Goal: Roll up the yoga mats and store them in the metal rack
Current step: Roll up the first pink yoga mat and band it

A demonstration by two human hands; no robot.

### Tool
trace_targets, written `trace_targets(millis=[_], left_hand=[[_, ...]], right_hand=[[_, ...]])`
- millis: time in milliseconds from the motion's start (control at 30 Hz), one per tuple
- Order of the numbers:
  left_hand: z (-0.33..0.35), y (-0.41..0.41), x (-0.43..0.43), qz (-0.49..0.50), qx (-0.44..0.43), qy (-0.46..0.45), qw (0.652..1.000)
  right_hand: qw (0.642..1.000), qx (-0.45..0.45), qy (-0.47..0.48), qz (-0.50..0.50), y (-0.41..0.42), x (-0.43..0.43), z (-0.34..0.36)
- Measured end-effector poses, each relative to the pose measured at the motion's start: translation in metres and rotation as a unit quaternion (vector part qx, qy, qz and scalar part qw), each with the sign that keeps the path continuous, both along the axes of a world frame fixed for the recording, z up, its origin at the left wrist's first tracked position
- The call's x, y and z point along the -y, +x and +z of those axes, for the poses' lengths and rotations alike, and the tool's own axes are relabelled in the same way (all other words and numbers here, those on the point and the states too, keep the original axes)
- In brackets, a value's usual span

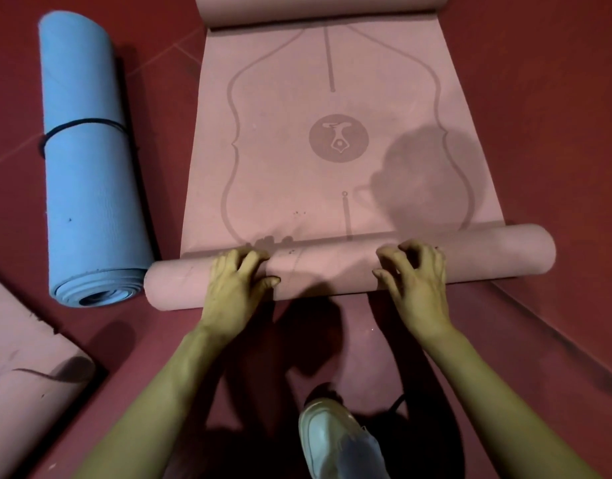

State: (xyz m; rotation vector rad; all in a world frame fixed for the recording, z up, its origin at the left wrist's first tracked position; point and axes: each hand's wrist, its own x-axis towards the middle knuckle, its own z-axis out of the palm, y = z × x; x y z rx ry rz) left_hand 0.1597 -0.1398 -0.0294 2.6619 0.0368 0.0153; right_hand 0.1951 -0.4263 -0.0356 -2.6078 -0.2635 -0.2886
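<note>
Both hands sit on top of the rolled near end of the pink yoga mat [332,98]. The left hand [240,286] and the right hand [416,285] each claw over the tube, with fingers bent, tips pressing into its far side and thumbs splayed toward each other. Between the two grips the roll looks even. Outward of each grip its ends run free, the right end reaching further than the left. To roll well, I judge the hands should push forward together with equal pressure, tucking tight so the ends come out flush rather than coning.

Beyond the fingertips the mat lies flat, matte and rubbery-looking. It is printed with darker alignment lines and a round emblem [339,138], and its far end curls up on itself. Left of the left hand, just beside the roll's end, lies a blue yoga mat [90,188]. It is thicker and foamy with a fine ribbed texture, already rolled and cinched by a black band [87,124]. The metal rack is not in view.
</note>
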Motion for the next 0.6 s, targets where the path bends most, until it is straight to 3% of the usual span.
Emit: trace_targets(millis=[167, 300, 433, 600], left_hand=[[0.001, 0.005, 0.024, 0.097, 0.016, 0.064, 0.993], [-0.005, 0.006, 0.019, 0.125, 0.050, -0.079, 0.988], [-0.008, 0.011, 0.011, 0.087, 0.074, -0.115, 0.987], [-0.007, 0.029, -0.006, -0.019, 0.031, -0.041, 0.998]], right_hand=[[1.000, -0.013, -0.002, -0.002, 0.011, -0.001, 0.001], [1.000, -0.008, -0.016, 0.012, 0.020, -0.002, 0.002], [0.997, -0.022, -0.039, 0.057, 0.032, 0.004, 0.004], [0.993, -0.024, -0.098, 0.056, 0.045, 0.007, 0.003]])
